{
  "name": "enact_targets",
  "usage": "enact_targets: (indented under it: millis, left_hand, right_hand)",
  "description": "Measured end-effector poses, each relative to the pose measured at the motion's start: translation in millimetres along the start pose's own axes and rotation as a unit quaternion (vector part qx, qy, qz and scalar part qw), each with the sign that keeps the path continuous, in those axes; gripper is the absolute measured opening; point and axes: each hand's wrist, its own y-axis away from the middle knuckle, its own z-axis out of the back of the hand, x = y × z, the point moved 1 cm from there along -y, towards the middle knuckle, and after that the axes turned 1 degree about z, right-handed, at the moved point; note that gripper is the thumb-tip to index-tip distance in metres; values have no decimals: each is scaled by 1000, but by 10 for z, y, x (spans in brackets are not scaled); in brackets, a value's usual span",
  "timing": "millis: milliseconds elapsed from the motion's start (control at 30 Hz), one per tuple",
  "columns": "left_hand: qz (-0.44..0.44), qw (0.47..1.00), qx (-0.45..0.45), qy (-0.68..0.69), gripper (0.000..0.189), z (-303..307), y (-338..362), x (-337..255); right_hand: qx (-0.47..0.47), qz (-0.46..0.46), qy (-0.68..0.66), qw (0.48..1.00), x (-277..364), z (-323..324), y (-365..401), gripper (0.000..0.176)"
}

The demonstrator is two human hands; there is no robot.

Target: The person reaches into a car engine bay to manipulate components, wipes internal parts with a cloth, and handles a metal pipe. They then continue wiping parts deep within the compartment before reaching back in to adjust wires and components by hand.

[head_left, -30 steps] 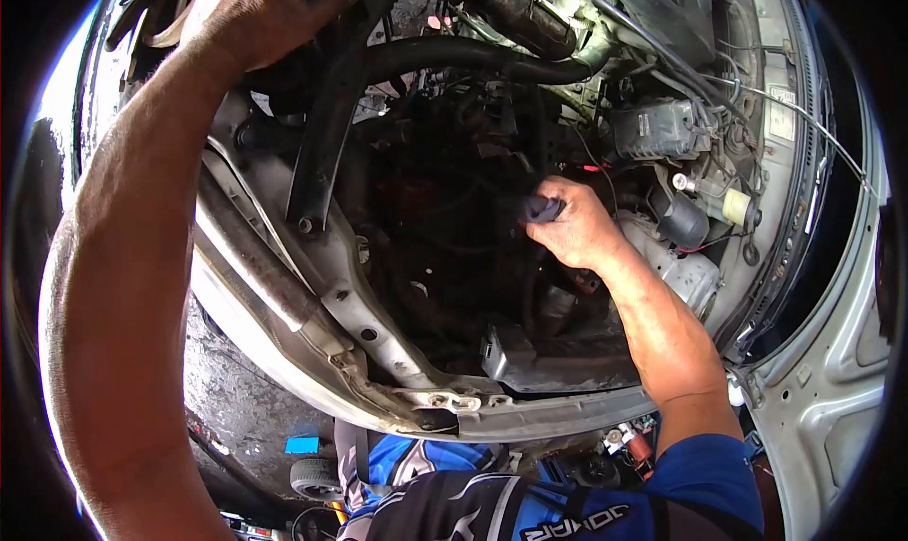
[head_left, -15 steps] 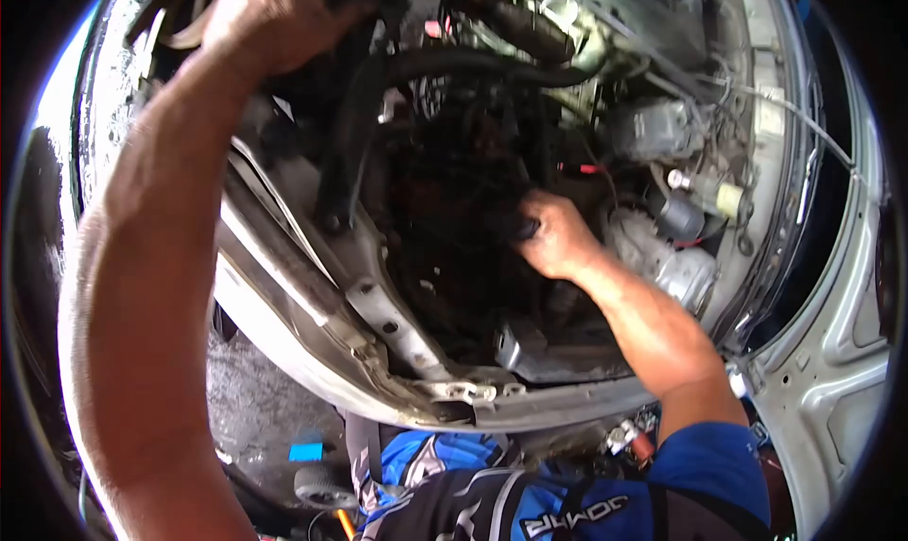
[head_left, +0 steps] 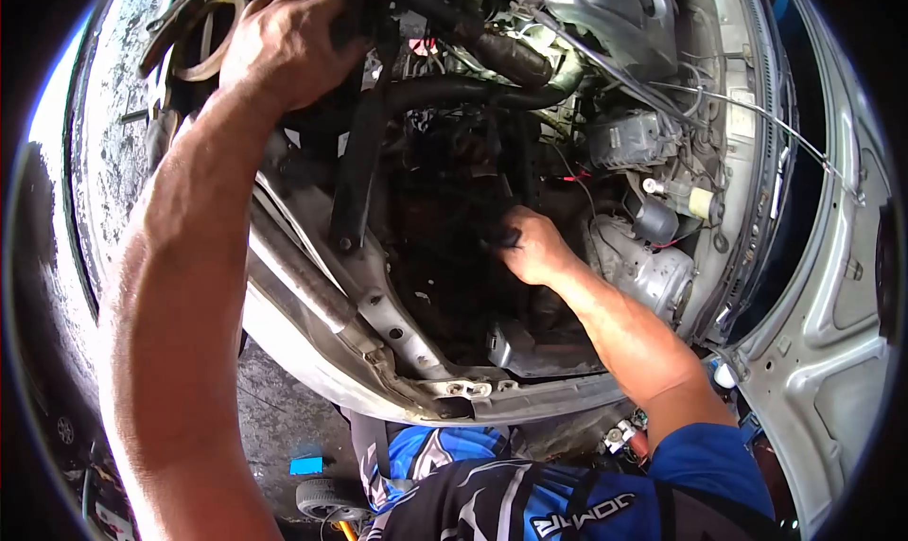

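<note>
Reaching high at the left of the view, the left hand (head_left: 284, 44) has its grip closed. Its fingers curl over the upper end of a black flat metal bar (head_left: 361, 158), though the exact spot under them lies in shadow. The bar's long axis runs steeply downward from that hand, leaning slightly left, and its lower end sits on a pale grey dented steel front rail (head_left: 378, 319) that crosses the engine bay on a slant. Beneath the rail, wet dark ground (head_left: 255, 399) shows, with a small blue flat scrap (head_left: 305, 465) lying on it.

Right of the bar, a thick black rubber hose (head_left: 473, 92) arches across the top of the dark engine cavity. Lower down, near the middle, the right hand (head_left: 539, 253) is a closed fist around a dark stubby handle (head_left: 499, 238). The handle pokes out of the fist to the left, lying roughly level and pointing into the shadowed centre, where its working end cannot be seen. It lies well down and to the right of the left hand, so only the right hand reaches it.

Just beside that wrist to the right sits a silvery cast metal housing (head_left: 648, 271). Farther right, a thin steel cable (head_left: 757, 111) crosses toward the light grey painted body panel (head_left: 832, 380). A blue and black printed shirt (head_left: 492, 508) fills the bottom edge.
</note>
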Motion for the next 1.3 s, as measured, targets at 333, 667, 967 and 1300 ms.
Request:
enact_targets:
  millis: [333,667,967,1300]
  left_hand:
    - [-16,999,-23,15,40,38,-24,11]
    - [9,997,-1,78,35,89,-43,6]
    - [17,996,20,81,33,147,-77,19]
    - [4,996,-24,80,31,60,-53,30]
  right_hand:
    - [90,-168,228,955,269,37,22,41]
    - [335,-319,127,877,358,193,-530,62]
    - [377,-298,189,856,38,-48,-478,38]
    - [248,-326,118,905,299,-82,-284,33]
